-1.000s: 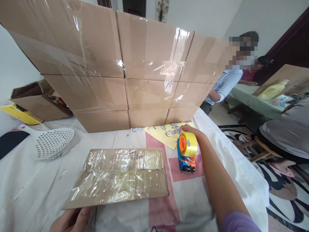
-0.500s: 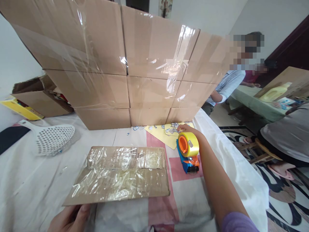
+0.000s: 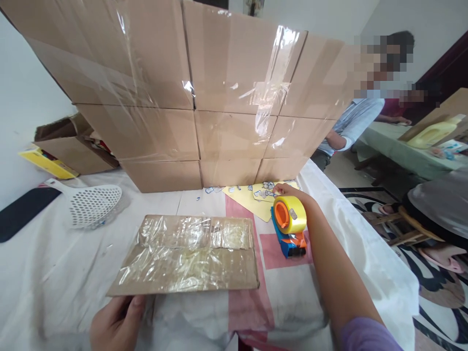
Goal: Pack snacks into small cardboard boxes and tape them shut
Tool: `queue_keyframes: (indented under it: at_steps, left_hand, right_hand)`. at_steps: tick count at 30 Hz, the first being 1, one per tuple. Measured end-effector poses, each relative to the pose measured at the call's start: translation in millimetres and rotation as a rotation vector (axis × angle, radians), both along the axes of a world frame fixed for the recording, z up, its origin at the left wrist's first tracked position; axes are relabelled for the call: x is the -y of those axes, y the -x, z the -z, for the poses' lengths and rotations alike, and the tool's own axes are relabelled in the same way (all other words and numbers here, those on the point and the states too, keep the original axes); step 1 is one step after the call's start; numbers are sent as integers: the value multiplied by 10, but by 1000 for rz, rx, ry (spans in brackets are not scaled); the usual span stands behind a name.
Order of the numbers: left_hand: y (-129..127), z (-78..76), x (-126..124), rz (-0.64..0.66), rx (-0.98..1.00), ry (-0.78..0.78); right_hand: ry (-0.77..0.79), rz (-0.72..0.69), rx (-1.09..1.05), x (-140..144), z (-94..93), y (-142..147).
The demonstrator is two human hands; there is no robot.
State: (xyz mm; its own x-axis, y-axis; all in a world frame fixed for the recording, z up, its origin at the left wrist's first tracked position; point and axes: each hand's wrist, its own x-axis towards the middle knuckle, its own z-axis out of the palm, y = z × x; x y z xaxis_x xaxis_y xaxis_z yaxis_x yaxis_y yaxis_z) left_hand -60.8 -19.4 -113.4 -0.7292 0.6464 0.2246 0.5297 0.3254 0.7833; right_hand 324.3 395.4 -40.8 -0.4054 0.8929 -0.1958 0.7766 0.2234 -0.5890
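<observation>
Our flat tape-covered brown cardboard piece (image 3: 190, 258) looks fully wrapped; our left hand (image 3: 117, 324) pinches its near edge, our right hand (image 3: 292, 192) grips the yellow-rolled blue-and-orange tape dispenser (image 3: 289, 225).

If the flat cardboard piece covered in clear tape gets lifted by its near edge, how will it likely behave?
The cardboard piece lies flat and thin, so it is probably light and may sag a little. Its crinkled glossy tape probably feels slick. The left hand touches its near edge, and a seam across the middle suggests it could fold there.
</observation>
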Motion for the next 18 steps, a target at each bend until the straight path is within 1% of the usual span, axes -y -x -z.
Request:
queue_keyframes:
  at_steps: [2,5,7,11,14,16,18]
  left_hand:
    - [36,56,19,44,0,10]
    - [73,111,25,49,1,7]
    - [72,118,19,52,10,8]
    - [12,62,8,39,40,3]
    - [-22,5,3,17,56,13]
    - [-10,-13,0,25,57,32]
    - [25,-11,-5,38,15,39]
  right_hand:
    - [42,-19,-31,12,-21,-22]
    - [84,-28,-52,19,-55,-41]
    - [96,-20,-59,21,-73,-39]
    - [137,8,-98,49,-89,-5]
    - [153,51,-168,90,-95,23]
    - [126,99,-226,115,-117,33]
    - [58,162,-283,134,-174,39]
